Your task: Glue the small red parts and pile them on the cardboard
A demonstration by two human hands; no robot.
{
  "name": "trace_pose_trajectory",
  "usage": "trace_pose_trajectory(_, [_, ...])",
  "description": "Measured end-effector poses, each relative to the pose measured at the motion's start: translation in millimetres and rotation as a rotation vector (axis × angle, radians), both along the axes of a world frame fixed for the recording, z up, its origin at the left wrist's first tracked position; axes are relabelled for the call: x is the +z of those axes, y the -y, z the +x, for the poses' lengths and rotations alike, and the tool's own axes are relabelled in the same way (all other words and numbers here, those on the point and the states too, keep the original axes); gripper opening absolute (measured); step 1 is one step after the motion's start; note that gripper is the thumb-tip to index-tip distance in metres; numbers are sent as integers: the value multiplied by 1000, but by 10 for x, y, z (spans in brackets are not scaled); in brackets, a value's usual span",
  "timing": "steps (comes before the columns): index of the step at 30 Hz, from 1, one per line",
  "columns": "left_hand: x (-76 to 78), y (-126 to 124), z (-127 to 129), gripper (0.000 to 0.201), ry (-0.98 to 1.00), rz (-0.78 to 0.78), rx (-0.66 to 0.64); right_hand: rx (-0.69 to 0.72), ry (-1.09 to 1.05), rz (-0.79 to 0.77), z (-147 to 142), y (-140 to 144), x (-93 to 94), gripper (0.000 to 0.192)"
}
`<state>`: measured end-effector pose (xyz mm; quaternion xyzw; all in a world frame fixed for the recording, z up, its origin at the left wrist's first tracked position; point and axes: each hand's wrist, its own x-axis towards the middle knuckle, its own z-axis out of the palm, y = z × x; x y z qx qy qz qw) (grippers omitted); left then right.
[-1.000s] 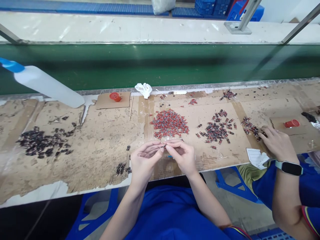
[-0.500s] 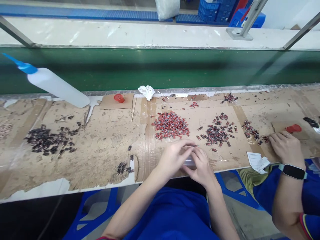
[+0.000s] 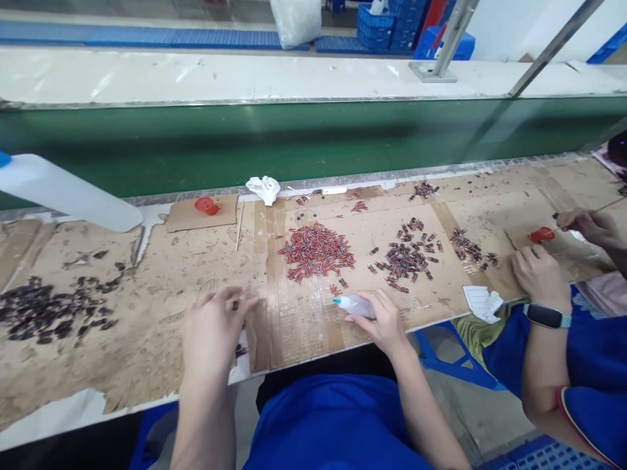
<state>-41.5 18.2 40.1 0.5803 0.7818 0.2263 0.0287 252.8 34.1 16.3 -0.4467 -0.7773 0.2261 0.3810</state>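
Small bottle (image 3: 360, 305) is being gripped in the right hand (image 3: 385, 320), fingers wrapped over, thumb underneath, toward the worktop's (image 3: 304, 336) near edge, just right of middle. Blue tip (image 3: 336, 301) is being pointed left, clear of the fingers, presumably so the outlet isn't being blocked. Bottle is being held nearly flat; contact with the worktop: cannot tell.

Left hand (image 3: 210, 333) is being held over the near edge, left of the bottle, fingers half curled, thumb apart. A dark part (image 3: 235, 305) is being seen between the fingertips; pinched or just lying behind, cannot tell, blurred.

Red parts (image 3: 316, 251) are being heaped mid-worktop beyond both hands, likely for reach from either side. Mixed red-and-dark parts (image 3: 406, 258) are being grouped to their right and black parts (image 3: 44, 310) toward the left end, probably so lots aren't being mixed.

Red cup (image 3: 206, 206) is being carried on a cardboard pad (image 3: 181, 219) near the far edge, maybe against drips. Large bottle (image 3: 68, 192) is being parked along the far edge, left, apparently out of the working area.
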Motion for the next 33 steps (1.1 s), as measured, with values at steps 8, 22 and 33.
trace_pose_trajectory(8, [-153, 77, -171, 22, 148, 16, -69, -59, -124, -156, 22, 80, 103, 29])
trace_pose_trajectory(22, [-356, 51, 539, 16, 507, 137, -356, -268, -712, -498, -410, 36, 143, 25])
trace_pose_trajectory(33, [-328, 134, 515, 20, 610, 113, -253, -301, -483, -516, -598, 14, 160, 22])
